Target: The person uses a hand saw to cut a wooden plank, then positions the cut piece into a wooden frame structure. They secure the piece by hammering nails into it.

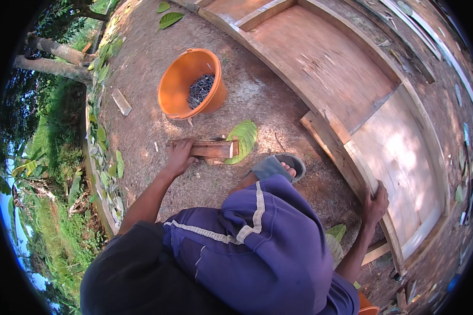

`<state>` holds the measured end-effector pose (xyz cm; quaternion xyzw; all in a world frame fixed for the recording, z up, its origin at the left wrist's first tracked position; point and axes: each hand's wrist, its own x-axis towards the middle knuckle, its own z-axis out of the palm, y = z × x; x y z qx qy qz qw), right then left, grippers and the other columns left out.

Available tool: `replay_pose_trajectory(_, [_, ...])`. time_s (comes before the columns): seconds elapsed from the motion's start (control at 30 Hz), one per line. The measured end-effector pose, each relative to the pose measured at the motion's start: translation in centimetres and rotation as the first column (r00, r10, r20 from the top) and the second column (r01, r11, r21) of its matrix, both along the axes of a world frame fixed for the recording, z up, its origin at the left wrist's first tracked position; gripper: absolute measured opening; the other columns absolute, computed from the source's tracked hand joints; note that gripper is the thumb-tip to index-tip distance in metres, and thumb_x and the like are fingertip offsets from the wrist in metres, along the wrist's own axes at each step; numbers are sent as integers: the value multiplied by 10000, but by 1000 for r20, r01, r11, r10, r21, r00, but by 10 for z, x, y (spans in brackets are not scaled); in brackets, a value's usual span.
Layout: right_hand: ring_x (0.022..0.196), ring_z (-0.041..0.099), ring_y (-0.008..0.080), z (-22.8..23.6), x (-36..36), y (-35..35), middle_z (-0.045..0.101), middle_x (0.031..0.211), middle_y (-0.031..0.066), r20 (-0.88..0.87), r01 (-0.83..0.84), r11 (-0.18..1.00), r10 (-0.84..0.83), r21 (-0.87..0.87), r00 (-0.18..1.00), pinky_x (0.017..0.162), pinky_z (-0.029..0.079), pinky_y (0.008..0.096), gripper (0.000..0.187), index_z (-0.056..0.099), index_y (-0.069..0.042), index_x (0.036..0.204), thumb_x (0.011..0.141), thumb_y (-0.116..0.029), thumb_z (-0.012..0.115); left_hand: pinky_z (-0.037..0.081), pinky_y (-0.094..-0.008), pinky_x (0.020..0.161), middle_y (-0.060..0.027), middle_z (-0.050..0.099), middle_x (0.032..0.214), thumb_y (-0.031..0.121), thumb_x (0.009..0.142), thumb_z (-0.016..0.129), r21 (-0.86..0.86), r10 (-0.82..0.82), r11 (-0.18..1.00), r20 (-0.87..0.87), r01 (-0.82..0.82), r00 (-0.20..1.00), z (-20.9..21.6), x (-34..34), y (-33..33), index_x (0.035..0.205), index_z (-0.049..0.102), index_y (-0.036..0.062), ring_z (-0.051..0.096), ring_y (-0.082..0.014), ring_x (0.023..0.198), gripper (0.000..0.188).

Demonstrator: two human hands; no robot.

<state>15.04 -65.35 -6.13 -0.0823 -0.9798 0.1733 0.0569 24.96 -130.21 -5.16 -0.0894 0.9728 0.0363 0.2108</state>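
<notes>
Head view: the left hand [180, 157] is gripping the left end of a short wood block [214, 150], hiding that end; the block is lying between an orange bucket [174, 86] and a sandalled foot, its right end overlapping a green leaf [247, 137]. The right hand [376, 203] is grasping a wooden frame [359, 164], some fingers being obscured; the frame's far end is running past the upper edge
</notes>
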Motion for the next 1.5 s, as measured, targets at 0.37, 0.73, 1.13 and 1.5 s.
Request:
replay_pose_trajectory(0.37, [1084,637,365,-8,3,7,691,1161,169,-101,-23,998,29,59,994,958,466,453,508,648,-60,1273,929,-429,711,499,-322,959,-64,694,1143,373,984,689,817,-17,509,326,-272,945,123,-115,59,1360,624,2,624,-140,1052,533])
replay_pose_trajectory(0.73, [1005,646,320,9,-3,-9,695,1058,146,-106,-16,999,20,45,994,903,470,445,510,663,-59,1216,907,-460,722,490,-335,929,-48,703,1096,467,1024,617,894,-617,399,96,205,781,150,-323,262,1356,643,15,624,-137,1009,561])
replay_pose_trajectory(1.13, [1045,637,312,20,-2,-9,701,1116,129,-61,-3,1000,4,30,998,935,464,434,529,673,-52,1198,884,-474,734,470,-387,997,-115,692,1191,440,1026,600,823,-873,341,98,454,478,92,-403,395,1371,628,14,609,-210,1139,549])
replay_pose_trajectory(1.5, [1357,535,324,71,-59,-18,589,1418,215,57,179,554,-230,-813,972,1138,408,443,709,568,22,1399,915,-464,744,411,-459,1152,-129,502,1480,200,1053,559,772,-735,-310,175,-555,655,72,-374,433,1521,395,36,515,-245,1360,522])
